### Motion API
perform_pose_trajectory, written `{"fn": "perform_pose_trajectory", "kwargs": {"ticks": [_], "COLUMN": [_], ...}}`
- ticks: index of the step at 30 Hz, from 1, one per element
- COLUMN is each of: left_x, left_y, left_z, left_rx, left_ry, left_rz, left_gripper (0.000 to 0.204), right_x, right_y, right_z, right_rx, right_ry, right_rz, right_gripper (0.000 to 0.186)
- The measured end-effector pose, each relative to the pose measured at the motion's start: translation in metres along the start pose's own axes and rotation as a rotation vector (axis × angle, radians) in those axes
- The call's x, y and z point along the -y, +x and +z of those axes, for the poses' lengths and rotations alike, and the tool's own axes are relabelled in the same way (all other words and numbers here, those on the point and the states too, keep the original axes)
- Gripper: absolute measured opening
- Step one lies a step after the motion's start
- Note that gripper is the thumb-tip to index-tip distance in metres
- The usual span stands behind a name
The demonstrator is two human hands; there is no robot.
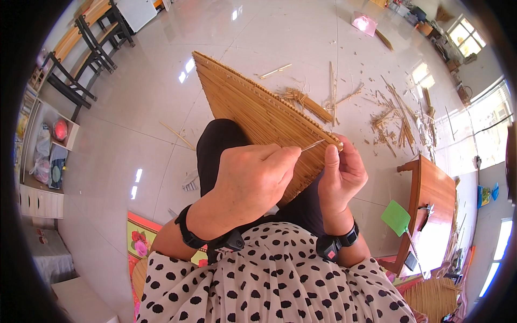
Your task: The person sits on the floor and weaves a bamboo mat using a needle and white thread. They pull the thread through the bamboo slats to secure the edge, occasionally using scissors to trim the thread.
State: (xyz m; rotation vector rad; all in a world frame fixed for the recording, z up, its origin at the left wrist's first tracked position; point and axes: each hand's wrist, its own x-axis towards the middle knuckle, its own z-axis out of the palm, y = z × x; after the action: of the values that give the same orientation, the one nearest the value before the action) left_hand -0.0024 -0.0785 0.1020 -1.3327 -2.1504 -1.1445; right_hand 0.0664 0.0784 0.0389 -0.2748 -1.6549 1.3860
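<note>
A large fan-shaped panel of tightly packed tan straw or thin stalks (pixel 242 97), bordered by a stitched strip along its upper edge, lies slanted over my dark-trousered knees. My left hand (pixel 250 177) is over its lower part, thumb and forefinger pinched on a thin pale needle-like item (pixel 313 144) that reaches the border near the panel's right corner. My right hand (pixel 342 177) grips that corner, thumb on the near face and fingers behind, partly hidden. I cannot make out whether the thin item passes through the border.
Straw scraps (pixel 393 124) litter the tiled floor ahead. A wooden table (pixel 433 183) with a green fly swatter (pixel 395 218) stands at my right. Benches (pixel 97 40) and a low shelving unit (pixel 72 137) are at left; a floral mat (pixel 140 237) lies beneath me.
</note>
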Motion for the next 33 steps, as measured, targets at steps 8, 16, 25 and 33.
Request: {"fn": "perform_pose_trajectory", "kwargs": {"ticks": [8, 16, 25, 33], "left_x": [-0.002, -0.003, -0.006, 0.006], "left_y": [0.0, 0.0, -0.006, -0.009], "left_z": [-0.002, -0.003, -0.011, -0.019], "left_rx": [0.013, 0.023, 0.087, 0.071], "left_ry": [0.019, 0.038, 0.069, -0.046], "left_rz": [0.0, 0.007, -0.03, -0.191], "left_gripper": [0.017, 0.016, 0.016, 0.012], "right_x": [-0.001, -0.003, 0.009, 0.007], "right_y": [-0.001, -0.002, -0.011, -0.01], "right_z": [0.0, 0.0, 0.002, 0.021], "right_rx": [0.002, -0.001, 0.088, 0.156], "right_ry": [-0.01, -0.03, -0.117, -0.139], "right_rz": [-0.013, -0.014, -0.005, -0.087], "right_gripper": [0.026, 0.025, 0.024, 0.026]}}
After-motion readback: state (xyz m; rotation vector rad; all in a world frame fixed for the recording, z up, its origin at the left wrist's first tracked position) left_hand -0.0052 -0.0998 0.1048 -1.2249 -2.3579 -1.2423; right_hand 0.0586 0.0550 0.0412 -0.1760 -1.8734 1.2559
